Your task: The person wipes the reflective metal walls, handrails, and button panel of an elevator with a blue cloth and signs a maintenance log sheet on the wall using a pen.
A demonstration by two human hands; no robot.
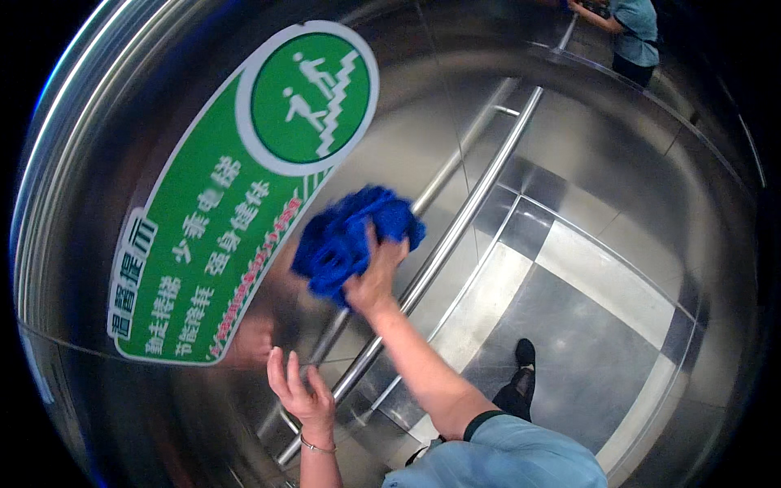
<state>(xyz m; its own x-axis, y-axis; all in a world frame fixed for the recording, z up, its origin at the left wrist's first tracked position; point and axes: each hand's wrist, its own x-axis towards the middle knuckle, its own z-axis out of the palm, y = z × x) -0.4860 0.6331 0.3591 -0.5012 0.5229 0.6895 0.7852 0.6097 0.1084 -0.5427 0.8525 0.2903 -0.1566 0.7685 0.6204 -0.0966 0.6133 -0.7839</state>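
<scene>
My right hand (pixel 377 274) holds a bunched blue cloth (pixel 351 235) against the shiny metal wall panel (pixel 396 146), beside the lower right edge of a green sign with white stair-climbing figures (pixel 244 195). The cloth partly hides the handrail's reflection. My left hand (pixel 302 390) is raised near the wall by the lower end of the metal handrail (pixel 451 244), its fingers apart and nothing in them. A thin bracelet (pixel 318 448) circles the left wrist.
The metal handrail runs diagonally between my body and the wall. Below lies a floor of dark and light tiles (pixel 573 341), where one black shoe (pixel 525 354) stands. Mirror-like walls show reflections, including a person in a blue shirt (pixel 634 36) at the upper right.
</scene>
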